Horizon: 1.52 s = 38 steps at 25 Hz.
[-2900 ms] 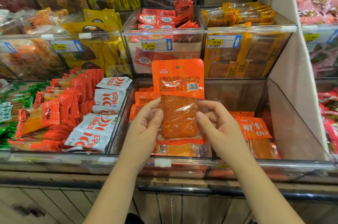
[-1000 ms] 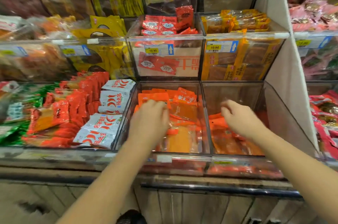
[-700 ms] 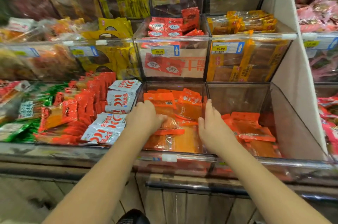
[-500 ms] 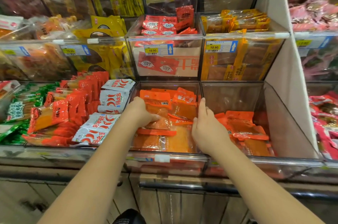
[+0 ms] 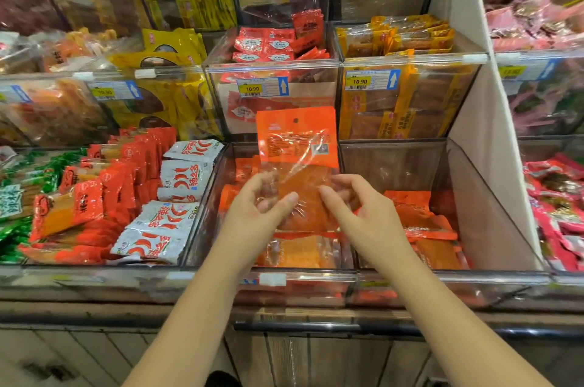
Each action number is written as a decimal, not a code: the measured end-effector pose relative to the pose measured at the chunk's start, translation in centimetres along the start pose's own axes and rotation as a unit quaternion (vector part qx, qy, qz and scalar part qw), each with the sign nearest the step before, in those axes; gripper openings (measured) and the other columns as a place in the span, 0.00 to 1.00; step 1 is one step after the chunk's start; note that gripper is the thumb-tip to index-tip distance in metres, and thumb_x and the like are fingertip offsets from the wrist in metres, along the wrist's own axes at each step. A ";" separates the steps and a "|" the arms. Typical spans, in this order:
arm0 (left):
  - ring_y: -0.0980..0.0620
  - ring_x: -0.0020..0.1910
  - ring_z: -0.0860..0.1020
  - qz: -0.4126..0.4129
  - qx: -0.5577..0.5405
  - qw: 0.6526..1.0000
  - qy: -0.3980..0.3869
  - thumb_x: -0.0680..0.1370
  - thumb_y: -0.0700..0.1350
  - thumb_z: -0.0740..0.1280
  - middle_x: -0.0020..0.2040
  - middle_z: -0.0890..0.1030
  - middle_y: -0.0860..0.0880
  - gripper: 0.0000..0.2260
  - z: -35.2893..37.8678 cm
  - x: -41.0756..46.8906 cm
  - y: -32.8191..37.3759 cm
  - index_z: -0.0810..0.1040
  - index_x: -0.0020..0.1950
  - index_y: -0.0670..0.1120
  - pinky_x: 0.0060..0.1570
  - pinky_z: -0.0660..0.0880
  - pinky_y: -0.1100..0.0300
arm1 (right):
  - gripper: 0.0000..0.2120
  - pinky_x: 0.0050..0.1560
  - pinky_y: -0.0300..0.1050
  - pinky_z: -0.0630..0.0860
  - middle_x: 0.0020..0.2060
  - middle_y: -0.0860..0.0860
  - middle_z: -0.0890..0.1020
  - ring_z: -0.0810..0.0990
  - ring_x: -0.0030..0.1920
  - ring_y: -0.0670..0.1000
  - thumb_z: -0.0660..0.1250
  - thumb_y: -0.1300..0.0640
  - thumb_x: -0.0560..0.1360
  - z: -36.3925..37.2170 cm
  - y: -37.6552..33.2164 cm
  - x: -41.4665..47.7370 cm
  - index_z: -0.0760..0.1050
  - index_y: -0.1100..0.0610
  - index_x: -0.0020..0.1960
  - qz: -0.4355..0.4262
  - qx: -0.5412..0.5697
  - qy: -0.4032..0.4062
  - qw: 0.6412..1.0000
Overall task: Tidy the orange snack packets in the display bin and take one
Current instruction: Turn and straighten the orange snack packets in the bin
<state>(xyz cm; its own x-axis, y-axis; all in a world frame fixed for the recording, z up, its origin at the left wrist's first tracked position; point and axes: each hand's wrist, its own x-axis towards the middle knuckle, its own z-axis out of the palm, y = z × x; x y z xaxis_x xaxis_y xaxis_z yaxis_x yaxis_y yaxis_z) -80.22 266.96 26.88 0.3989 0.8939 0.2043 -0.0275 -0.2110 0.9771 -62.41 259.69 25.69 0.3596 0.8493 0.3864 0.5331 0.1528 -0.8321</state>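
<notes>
Over clear shop bin (image 5: 309, 271), hands (image 5: 257, 216) (image 5: 371, 217) hold orange pkt (image 5: 297, 140).

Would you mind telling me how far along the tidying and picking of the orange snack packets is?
Done, it seems: the orange packets left in the clear plastic display bin lie in fairly flat layers. In hand: the left hand and right hand hold one orange clear-windowed snack packet upright above the bin. Left: carrying it away.

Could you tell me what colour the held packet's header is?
The packet header is orange; head view.
</notes>
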 end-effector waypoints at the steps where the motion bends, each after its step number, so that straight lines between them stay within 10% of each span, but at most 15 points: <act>1: 0.60 0.52 0.84 0.000 -0.004 1.000 -0.017 0.78 0.43 0.72 0.54 0.86 0.57 0.15 0.4 -0.2 -0.3 0.76 0.63 0.54 0.45 0.80 0.65 | 0.11 0.46 0.39 0.81 0.45 0.44 0.84 0.82 0.48 0.40 0.66 0.43 0.80 -0.1 0.1 -0.2 0.78 0.45 0.59 0.011 0.019 -0.016 1.000; 8: 0.44 0.54 0.82 0.000 0.015 0.999 -0.047 0.80 0.61 0.65 0.55 0.83 0.53 0.10 0.5 0.5 -1.6 0.77 0.61 0.66 0.54 0.78 0.35 | 0.04 0.48 0.37 0.81 0.45 0.43 0.85 0.83 0.48 0.41 0.66 0.48 0.81 -0.6 0.9 -0.4 0.79 0.43 0.54 0.016 0.059 -0.015 0.998; 11: 0.55 0.52 0.84 -0.004 -0.020 0.999 -0.043 0.77 0.60 0.65 0.53 0.84 0.58 0.09 0.5 0.5 -1.5 0.80 0.55 0.69 0.55 0.80 0.45 | 0.04 0.47 0.39 0.82 0.44 0.40 0.85 0.83 0.47 0.41 0.65 0.47 0.81 -0.4 0.7 -0.6 0.79 0.42 0.54 0.014 0.070 -0.010 0.997; 19: 0.42 0.62 0.81 -0.008 -0.045 0.998 -0.034 0.84 0.55 0.58 0.59 0.84 0.48 0.13 0.3 0.7 -2.0 0.82 0.59 0.58 0.62 0.77 0.37 | 0.05 0.49 0.65 0.80 0.42 0.60 0.82 0.81 0.46 0.61 0.63 0.41 0.81 -0.3 0.5 -0.8 0.77 0.36 0.53 0.018 0.060 -0.020 0.998; 25: 0.55 0.50 0.82 0.011 -0.066 0.997 -0.033 0.83 0.53 0.60 0.52 0.85 0.55 0.12 0.3 0.5 -2.0 0.81 0.61 0.59 0.46 0.79 0.54 | 0.05 0.41 0.59 0.78 0.37 0.62 0.78 0.77 0.36 0.58 0.63 0.43 0.81 -0.3 0.8 -0.9 0.78 0.37 0.53 0.010 0.067 -0.006 0.998; 34: 0.40 0.63 0.80 0.044 -0.079 0.996 -0.017 0.80 0.56 0.62 0.62 0.83 0.49 0.14 0.3 0.5 -2.3 0.79 0.64 0.65 0.61 0.78 0.37 | 0.10 0.48 0.66 0.79 0.41 0.65 0.80 0.80 0.46 0.65 0.63 0.38 0.78 -0.4 0.6 -1.1 0.78 0.37 0.56 0.004 0.112 -0.012 0.994; 38: 0.46 0.59 0.81 0.058 -0.064 0.996 -0.015 0.80 0.56 0.62 0.59 0.84 0.50 0.13 0.1 0.4 -2.4 0.79 0.61 0.69 0.54 0.80 0.47 | 0.12 0.50 0.65 0.80 0.41 0.61 0.81 0.81 0.44 0.61 0.64 0.38 0.77 -0.6 0.5 -1.2 0.78 0.38 0.58 0.010 0.129 -0.042 0.991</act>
<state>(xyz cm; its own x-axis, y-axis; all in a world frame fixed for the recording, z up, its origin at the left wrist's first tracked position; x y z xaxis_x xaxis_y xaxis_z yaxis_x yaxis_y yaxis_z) -79.92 267.73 24.63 0.4132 0.8541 0.3158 -0.1900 -0.2583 0.9472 -62.10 258.50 25.03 0.2973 0.8912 0.3427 0.3083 0.2501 -0.9178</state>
